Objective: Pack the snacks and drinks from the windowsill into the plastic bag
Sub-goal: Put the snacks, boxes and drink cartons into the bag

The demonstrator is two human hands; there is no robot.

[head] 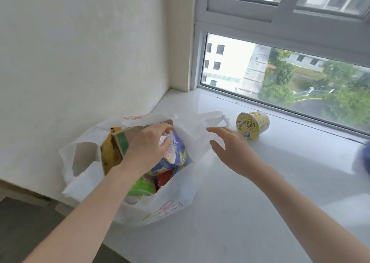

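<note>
The left hand (149,142) is down in the mouth of the white plastic bag (172,206), its grip clamped on a blue noodle cup (176,152) that lies tilted among the things already packed: a cardboard carton (122,140) against the far side, a yellow packet (107,152) beside it, and green (142,186) and red (166,177) wrappers underneath. The right hand (233,146) hovers just over the bag's right rim with its grip apart, fingers spread and holding nothing; whether the fingertips brush the plastic cannot be told.

The step in hand looks like seating the blue cup in the bag, so packing is well along but not finished. On the windowsill (260,192) a yellow noodle cup (252,125) lies on its side, just beyond the bag's right handle loop (222,117) and near the right hand. A blurred blue thing (363,160) sits at the right edge of the view; what it is cannot be told.

The next move probably calls for the left hand to let go of the blue cup once it settles, and for the right hand to reach past the handle for the yellow cup. As it lies on its side, it may roll when touched, so a grasp around its body would suit.
</note>
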